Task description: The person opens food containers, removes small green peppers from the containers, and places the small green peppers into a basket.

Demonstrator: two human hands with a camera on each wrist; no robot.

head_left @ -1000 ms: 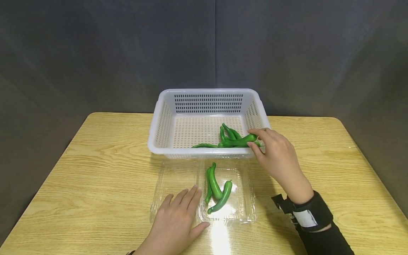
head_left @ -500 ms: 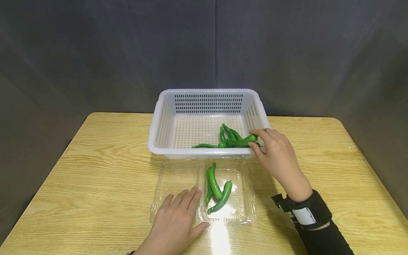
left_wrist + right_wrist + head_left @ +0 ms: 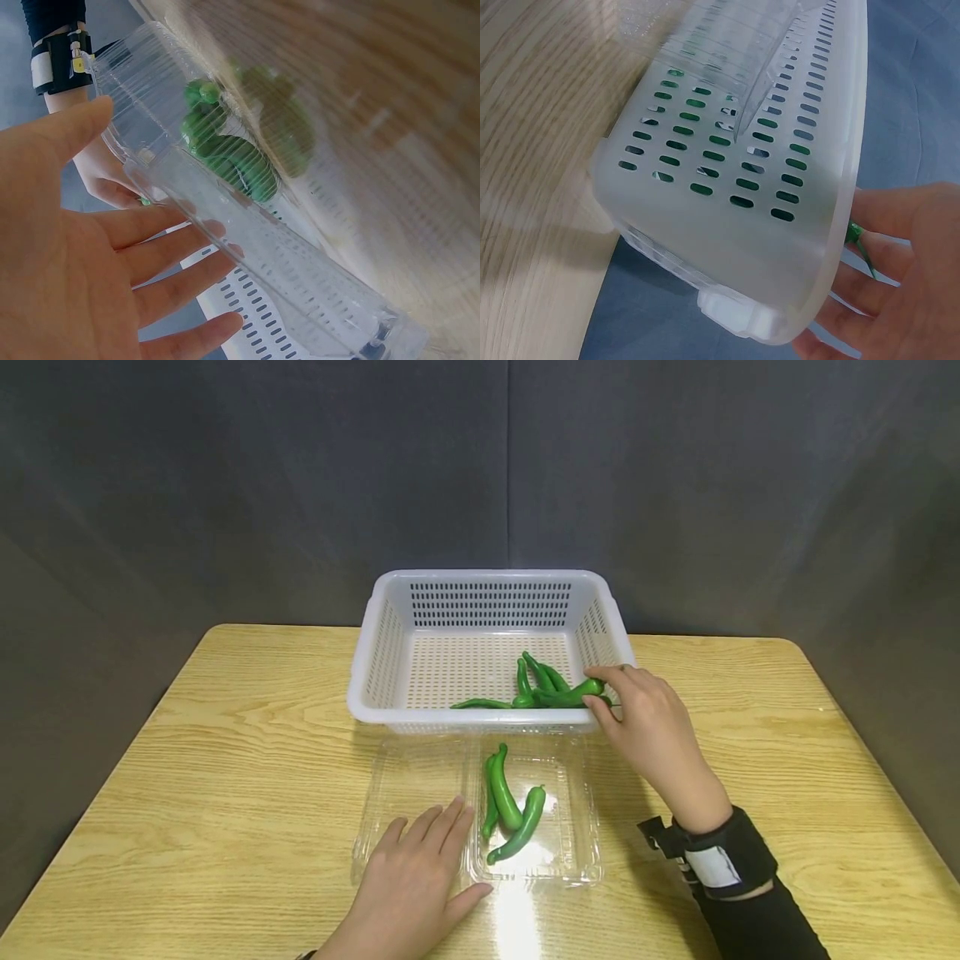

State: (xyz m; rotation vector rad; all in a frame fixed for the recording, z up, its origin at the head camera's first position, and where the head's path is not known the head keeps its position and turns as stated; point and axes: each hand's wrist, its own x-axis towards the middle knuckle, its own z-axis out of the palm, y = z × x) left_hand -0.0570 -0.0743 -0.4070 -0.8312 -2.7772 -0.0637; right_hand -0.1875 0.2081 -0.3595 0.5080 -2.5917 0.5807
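Note:
In the head view my right hand [image 3: 652, 718] reaches over the right front corner of a white slotted basket [image 3: 480, 716]. Thumb and index finger pinch the thick end of a green chili pepper [image 3: 573, 695] lying on other peppers inside. Its stem [image 3: 864, 247] pokes out between the fingers in the right wrist view. My left hand [image 3: 416, 872], fingers straight, rests at the open clear plastic clamshell box [image 3: 581, 864], over its left half near the hinge. Three green chili peppers [image 3: 506, 797] lie in the box's right half. The left wrist view shows the fingertips against the clear plastic.
Several more green peppers [image 3: 542, 670] lie at the basket's right front, partly hidden by its rim. The box sits directly in front of the basket on the wooden table [image 3: 225, 777]. A dark padded wall [image 3: 300, 485] stands behind the table.
Very little differs. The pepper in my right hand has shifted slightly to the right over the others. My left hand and the peppers in the box have stayed put.

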